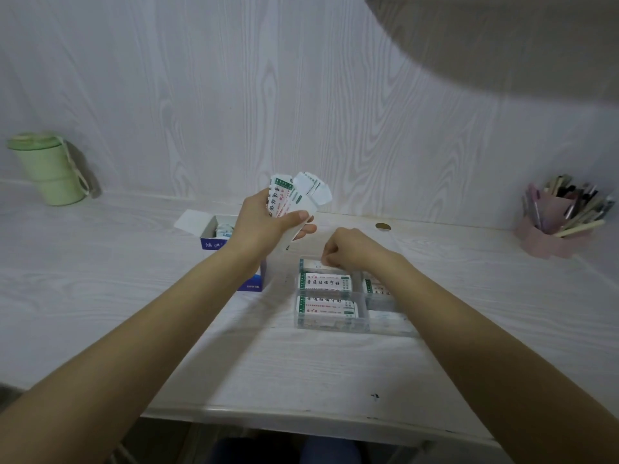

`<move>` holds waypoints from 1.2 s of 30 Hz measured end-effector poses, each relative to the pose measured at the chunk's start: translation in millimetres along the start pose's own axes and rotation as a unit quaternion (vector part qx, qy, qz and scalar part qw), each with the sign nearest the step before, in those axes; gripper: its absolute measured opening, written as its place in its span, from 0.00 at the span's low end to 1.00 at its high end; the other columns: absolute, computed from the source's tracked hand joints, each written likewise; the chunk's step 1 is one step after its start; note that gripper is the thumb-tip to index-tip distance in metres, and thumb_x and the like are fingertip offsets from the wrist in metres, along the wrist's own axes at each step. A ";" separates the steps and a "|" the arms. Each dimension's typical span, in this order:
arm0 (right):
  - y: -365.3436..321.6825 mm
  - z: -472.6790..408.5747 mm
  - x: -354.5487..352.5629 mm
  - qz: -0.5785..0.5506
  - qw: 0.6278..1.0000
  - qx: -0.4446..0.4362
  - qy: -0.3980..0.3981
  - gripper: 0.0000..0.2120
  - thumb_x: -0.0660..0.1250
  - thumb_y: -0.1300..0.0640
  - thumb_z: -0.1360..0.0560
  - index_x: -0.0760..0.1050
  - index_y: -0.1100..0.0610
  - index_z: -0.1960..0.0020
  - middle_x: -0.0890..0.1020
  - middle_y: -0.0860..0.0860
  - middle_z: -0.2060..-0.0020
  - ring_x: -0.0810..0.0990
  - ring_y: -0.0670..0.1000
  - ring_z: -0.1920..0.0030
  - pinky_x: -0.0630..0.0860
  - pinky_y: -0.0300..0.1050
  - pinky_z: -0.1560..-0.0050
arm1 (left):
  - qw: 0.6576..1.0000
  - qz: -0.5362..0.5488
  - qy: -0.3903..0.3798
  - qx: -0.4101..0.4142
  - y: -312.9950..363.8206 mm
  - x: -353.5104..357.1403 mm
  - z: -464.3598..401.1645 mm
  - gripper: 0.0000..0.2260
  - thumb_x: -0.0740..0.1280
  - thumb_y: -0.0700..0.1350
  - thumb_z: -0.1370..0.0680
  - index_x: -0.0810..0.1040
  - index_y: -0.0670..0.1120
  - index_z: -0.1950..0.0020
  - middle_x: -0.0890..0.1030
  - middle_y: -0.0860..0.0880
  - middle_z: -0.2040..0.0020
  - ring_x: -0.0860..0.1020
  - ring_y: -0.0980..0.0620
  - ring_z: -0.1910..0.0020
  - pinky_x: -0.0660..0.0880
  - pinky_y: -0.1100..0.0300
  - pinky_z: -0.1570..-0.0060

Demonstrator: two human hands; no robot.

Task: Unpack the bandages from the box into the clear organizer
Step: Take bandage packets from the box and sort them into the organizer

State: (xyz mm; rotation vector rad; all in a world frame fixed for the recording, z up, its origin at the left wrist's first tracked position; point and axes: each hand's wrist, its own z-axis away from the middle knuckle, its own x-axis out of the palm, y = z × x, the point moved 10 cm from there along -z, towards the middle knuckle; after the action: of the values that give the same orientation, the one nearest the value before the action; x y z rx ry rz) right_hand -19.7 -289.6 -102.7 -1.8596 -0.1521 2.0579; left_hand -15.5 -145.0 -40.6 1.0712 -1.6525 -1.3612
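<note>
The left hand (264, 226) grips the box (294, 204), long axis tilted, flaps up; the right hand (345, 251) pinches bandages (313, 263) into the organizer (331, 324).

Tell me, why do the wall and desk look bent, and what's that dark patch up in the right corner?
Head view: the wide-angle lens bows the desk edge and wall planks; the dark patch is something blurred close to the camera, not identifiable; light is soft and dim, with the green cup casting a faint shadow rightward.

White bandage box (294, 209) with green trim is held up off the desk, tilted, top flaps open. The clear organizer (331, 324) sits mid-desk toward the front edge, with wrapped bandage packs (325, 283) lying flat in its compartments.
</note>
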 end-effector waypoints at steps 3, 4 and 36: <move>-1.5 0.7 0.6 0.022 1.000 0.002 0.012 0.09 0.64 0.63 0.25 0.81 0.60 0.50 0.83 0.56 0.56 0.81 0.56 0.55 0.77 0.48 0.54 | 1.000 -0.004 -0.002 0.002 0.8 -0.5 0.0 0.11 0.69 0.34 0.26 0.74 0.49 0.53 0.82 0.50 0.60 0.84 0.55 0.66 0.78 0.66 0.68; -2.9 1.7 -0.7 0.033 0.999 0.000 0.022 0.08 0.64 0.62 0.25 0.81 0.59 0.50 0.82 0.56 0.54 0.81 0.56 0.54 0.77 0.48 0.53 | 1.000 -0.002 -0.003 0.003 1.3 -0.3 0.0 0.11 0.69 0.34 0.25 0.74 0.50 0.54 0.82 0.51 0.60 0.83 0.55 0.66 0.78 0.66 0.68; 21.0 53.0 -45.6 -0.674 0.730 -0.016 0.114 0.07 0.66 0.63 0.24 0.77 0.66 0.58 0.82 0.57 0.66 0.83 0.47 0.64 0.80 0.34 0.57 | 0.999 0.001 0.034 0.006 1.4 -6.3 8.4 0.04 0.65 0.39 0.22 0.76 0.47 0.49 0.83 0.49 0.60 0.83 0.54 0.69 0.79 0.64 0.70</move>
State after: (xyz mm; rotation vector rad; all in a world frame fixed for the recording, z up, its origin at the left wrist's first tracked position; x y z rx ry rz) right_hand -72.5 -315.8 -59.7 -1.2207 -1.0903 0.7681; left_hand -21.0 -135.9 -40.9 1.1108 -1.6127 -1.3021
